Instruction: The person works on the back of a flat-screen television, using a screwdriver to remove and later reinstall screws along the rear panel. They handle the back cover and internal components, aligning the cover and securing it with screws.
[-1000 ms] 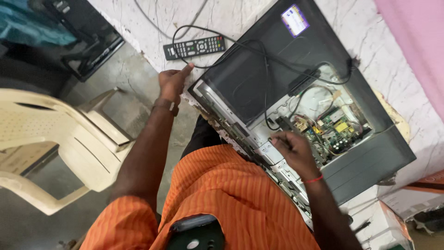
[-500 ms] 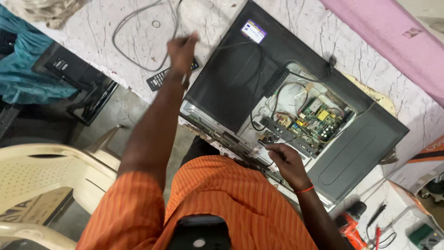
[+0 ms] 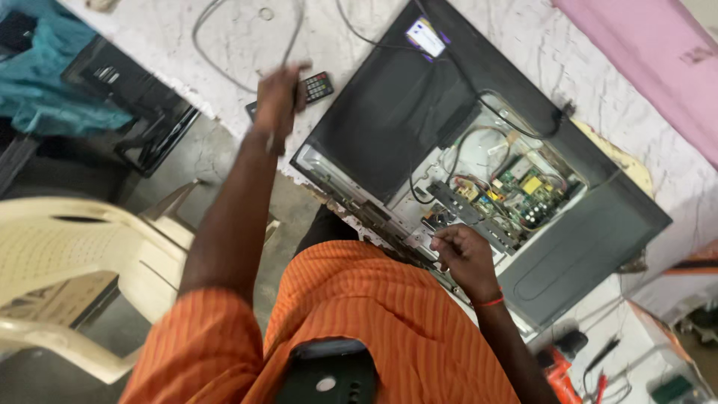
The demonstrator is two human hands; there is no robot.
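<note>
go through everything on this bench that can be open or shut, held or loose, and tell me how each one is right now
Television: face down on the bench, back cover partly off.
Circuit board: exposed, wires attached.
Remote control: in the left hand, blurred.
Right hand: fingers pinched at the television's open lower edge; what they hold is too small to tell.
Plastic chair: unoccupied.

Bearing everything: a white, crack-veined stone tabletop (image 3: 523,30). Lying flat on it: a large black opened television (image 3: 389,112) with circuit boards showing, a black button-covered remote control (image 3: 314,87), a thin grey looping cable (image 3: 224,45), and a pink folded cloth (image 3: 643,52) running along one edge.
</note>
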